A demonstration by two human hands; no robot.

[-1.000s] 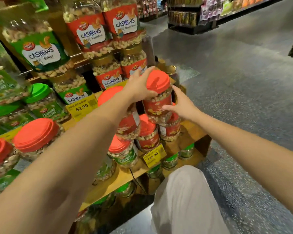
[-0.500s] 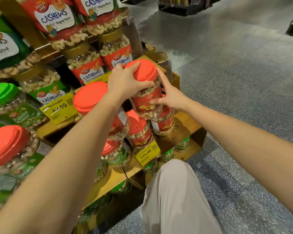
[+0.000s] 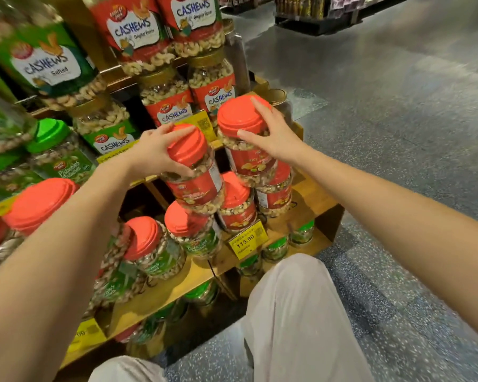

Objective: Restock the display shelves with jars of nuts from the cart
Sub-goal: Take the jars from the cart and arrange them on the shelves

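I am handling two red-lidded jars of nuts, both in the second layer of a stack on the wooden shelf (image 3: 315, 201). The right jar (image 3: 250, 161) is standing on the lids of the lower jars (image 3: 275, 195), near the shelf's outer end. The left jar (image 3: 198, 188) is sitting just beside it, tilting slightly toward me. I judge that I am gripping both at the lid because neighbours are crowding the bodies, and the lid is giving the only free hold for squaring this layer.

My left hand (image 3: 152, 150) is wrapping the left lid, with the fingers curling over the top and the thumb under the rim, clamped on. My right hand (image 3: 273, 137) is spanning the right lid, pinching it between the index finger lying across the top and the thumb pressing beneath the rim. A yellow price tag (image 3: 247, 239) is hanging from the shelf edge below.
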